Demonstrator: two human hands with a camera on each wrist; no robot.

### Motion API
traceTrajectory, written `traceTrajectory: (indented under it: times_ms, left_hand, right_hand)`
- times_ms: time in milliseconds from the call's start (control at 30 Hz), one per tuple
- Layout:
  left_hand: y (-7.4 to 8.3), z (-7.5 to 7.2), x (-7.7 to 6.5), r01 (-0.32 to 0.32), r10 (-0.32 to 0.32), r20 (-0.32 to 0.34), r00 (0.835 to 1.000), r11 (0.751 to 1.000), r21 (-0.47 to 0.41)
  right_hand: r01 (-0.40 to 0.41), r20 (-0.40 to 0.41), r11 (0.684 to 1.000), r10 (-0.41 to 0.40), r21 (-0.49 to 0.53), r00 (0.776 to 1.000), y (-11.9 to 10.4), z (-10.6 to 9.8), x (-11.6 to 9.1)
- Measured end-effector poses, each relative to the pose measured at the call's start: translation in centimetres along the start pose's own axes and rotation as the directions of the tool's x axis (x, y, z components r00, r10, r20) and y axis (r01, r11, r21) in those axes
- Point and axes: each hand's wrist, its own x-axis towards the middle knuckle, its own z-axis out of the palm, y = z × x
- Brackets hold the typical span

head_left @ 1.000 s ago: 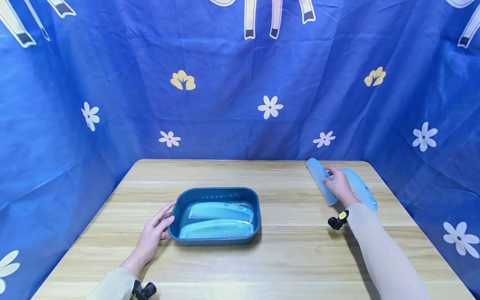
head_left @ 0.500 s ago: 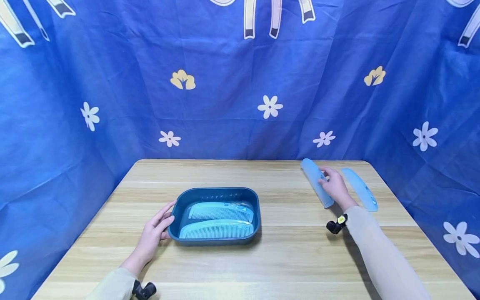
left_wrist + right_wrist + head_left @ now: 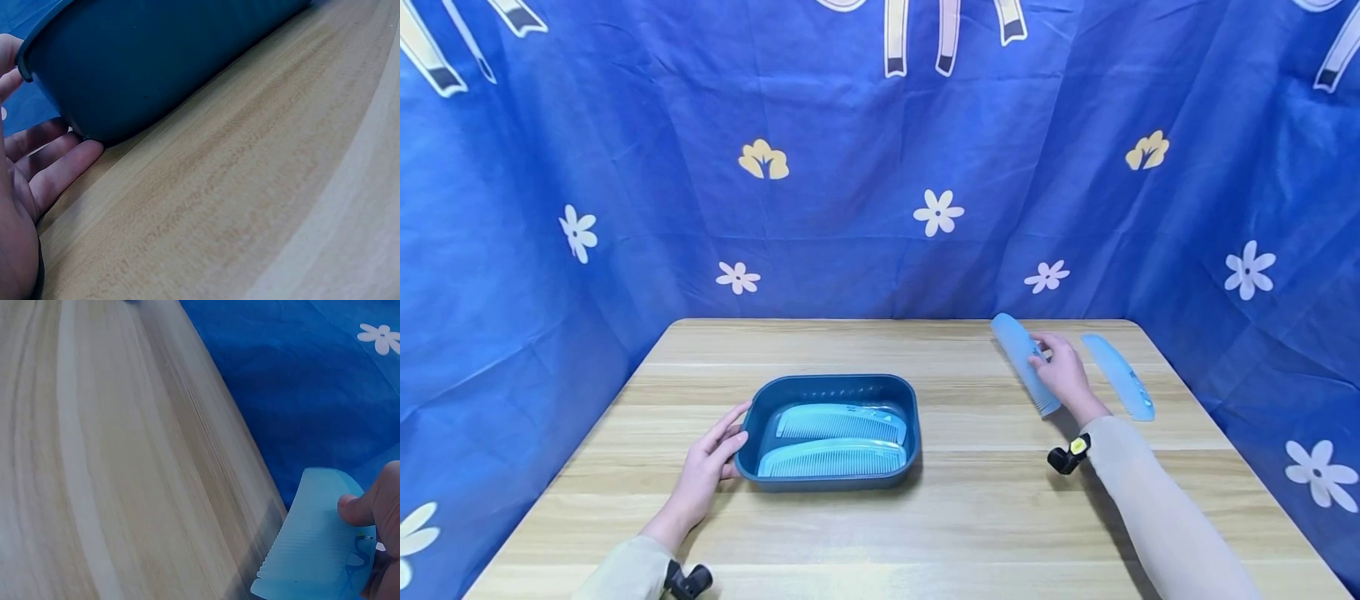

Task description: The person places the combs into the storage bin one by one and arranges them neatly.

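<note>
In the head view a dark teal rectangular basin stands on the table. Two light blue combs lie inside it side by side, a rear comb and a front comb. My left hand holds the basin's left end, the thumb at the rim; in the left wrist view several fingers touch its lower corner. At the back right my right hand pinches a third light blue comb along its spine, tilted with its teeth to the left. The right wrist view shows the thumb on this comb.
Another light blue comb lies to the right of my right hand, near the right edge of the wooden table. A blue patterned cloth hangs behind the table and along both sides.
My right hand has carried its comb a little left, away from the comb at the right edge, and tilted it so the teeth show. My left hand and the basin have stayed put.
</note>
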Motion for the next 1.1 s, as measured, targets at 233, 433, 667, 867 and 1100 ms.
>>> traceTrajectory:
  times_ms: [233, 433, 667, 867, 1100]
  left_hand:
    - [0.0, 0.0, 0.0, -0.001, 0.001, -0.003, 1.0, 1.0, 0.001]
    - [0.2, 0.0, -0.1, -0.015, 0.015, 0.001, 1.0, 1.0, 0.009]
    - [0.1, 0.0, -0.1, -0.016, 0.016, 0.013, 1.0, 1.0, 0.01]
    - [0.1, 0.0, -0.1, 0.002, -0.002, 0.008, 1.0, 1.0, 0.016]
    - [0.1, 0.0, -0.1, 0.007, -0.007, 0.007, 1.0, 1.0, 0.015]
  right_hand:
    - [0.016, -0.035, 1.0, -0.015, 0.023, 0.999, -1.2, 0.1, -0.5]
    - [0.051, -0.053, 0.997, -0.048, 0.061, 0.997, -1.8, 0.3, -0.9]
    - [0.076, -0.049, 0.993, -0.071, 0.095, 0.996, -2.8, 0.6, -1.3]
    - [0.096, -0.056, 0.982, -0.088, 0.163, 0.995, -3.9, 0.8, -1.6]
    - [0.091, -0.045, 0.97, -0.083, 0.226, 0.996, -5.4, 0.8, -2.0]
